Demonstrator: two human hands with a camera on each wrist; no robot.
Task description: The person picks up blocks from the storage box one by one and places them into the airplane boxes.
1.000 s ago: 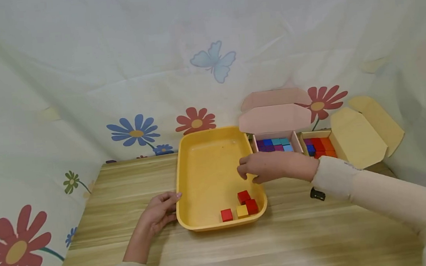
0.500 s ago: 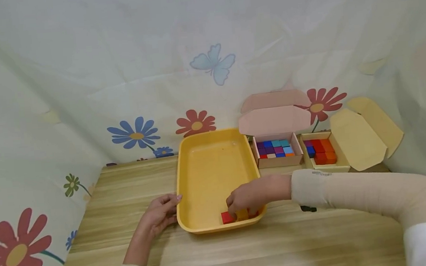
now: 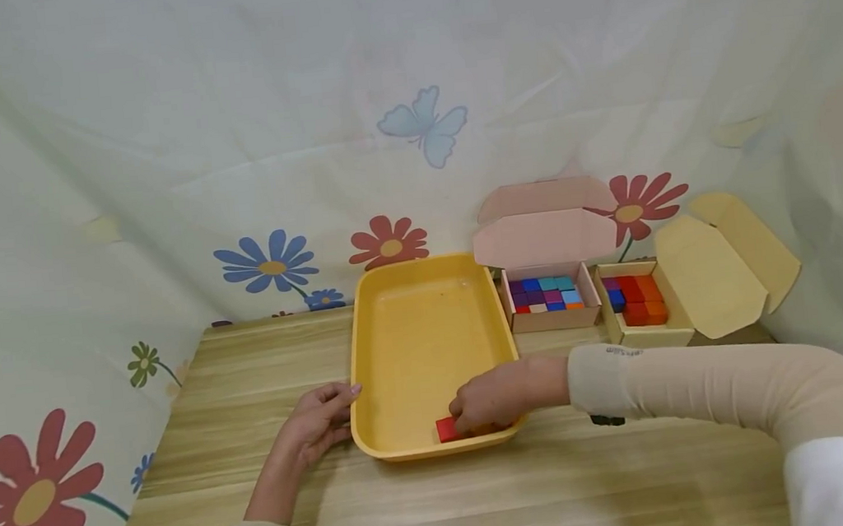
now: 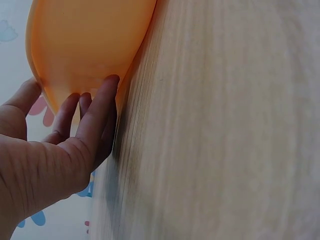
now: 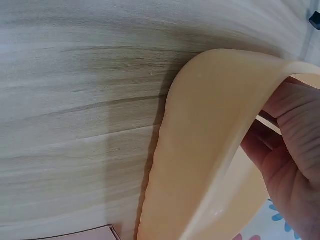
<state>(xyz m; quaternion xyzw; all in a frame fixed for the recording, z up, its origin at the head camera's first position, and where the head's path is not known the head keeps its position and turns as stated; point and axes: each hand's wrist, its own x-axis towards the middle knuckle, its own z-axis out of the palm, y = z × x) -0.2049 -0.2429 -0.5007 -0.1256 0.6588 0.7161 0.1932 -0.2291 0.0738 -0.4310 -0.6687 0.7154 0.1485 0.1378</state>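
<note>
A yellow tray (image 3: 427, 337) lies on the table. My left hand (image 3: 318, 424) is at its left side, with the thumb at the rim and the fingertips touching the outer wall (image 4: 95, 35). Inside the near right corner, my right hand (image 3: 495, 397) reaches down with bent fingers. A red cube (image 3: 446, 429) shows just beside its fingertips. The fingers cover that corner, so whether they pinch a block is hidden. In the right wrist view the hand (image 5: 292, 145) dips behind the tray wall (image 5: 205, 115).
Behind the right arm, an open pink box (image 3: 556, 319) holds several coloured cubes. To its right stands an open pale yellow box (image 3: 653, 334) with red, orange and blue blocks. A flowered cloth (image 3: 273, 175) hangs behind the wooden table (image 3: 441, 509).
My right hand has come down and toward me from above the tray to the blocks in its near right corner, covering most of them. The left hand has stayed at the tray.
</note>
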